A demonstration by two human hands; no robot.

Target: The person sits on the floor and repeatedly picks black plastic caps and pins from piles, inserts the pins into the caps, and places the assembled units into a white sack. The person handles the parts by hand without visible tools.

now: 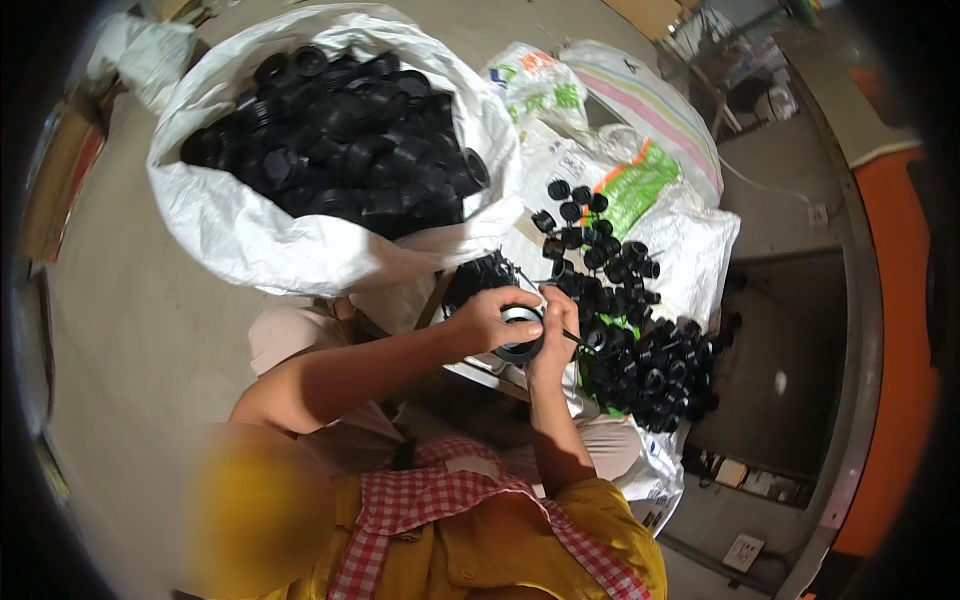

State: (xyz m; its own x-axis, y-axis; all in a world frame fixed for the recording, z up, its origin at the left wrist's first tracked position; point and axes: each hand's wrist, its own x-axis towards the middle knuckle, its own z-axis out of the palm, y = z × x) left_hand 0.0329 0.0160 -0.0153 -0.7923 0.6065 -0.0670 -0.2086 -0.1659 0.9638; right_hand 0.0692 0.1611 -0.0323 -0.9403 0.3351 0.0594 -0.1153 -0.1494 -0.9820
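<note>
In front of my body, my left hand (492, 320) is closed around a round black plastic part (521, 347) with a pale, shiny rim and an open middle. My right hand (555, 338) is closed at the other side of the same part. A thin dark rod (573, 338) sticks out by my right fingers toward the pile on the right; whether it is a tool's end cannot be made out. Just beyond my hands lies a heap of thin black scraps (485, 277). To the right, many small black caps (650, 365) are piled on white plastic sheeting.
A large white sack (240, 240) full of black plastic fittings (350, 140) stands at the far left. Stuffed sacks (660, 100) lie behind the caps. An orange panel (900, 330) runs along the right, and a white socket box (743, 552) lies at the lower right.
</note>
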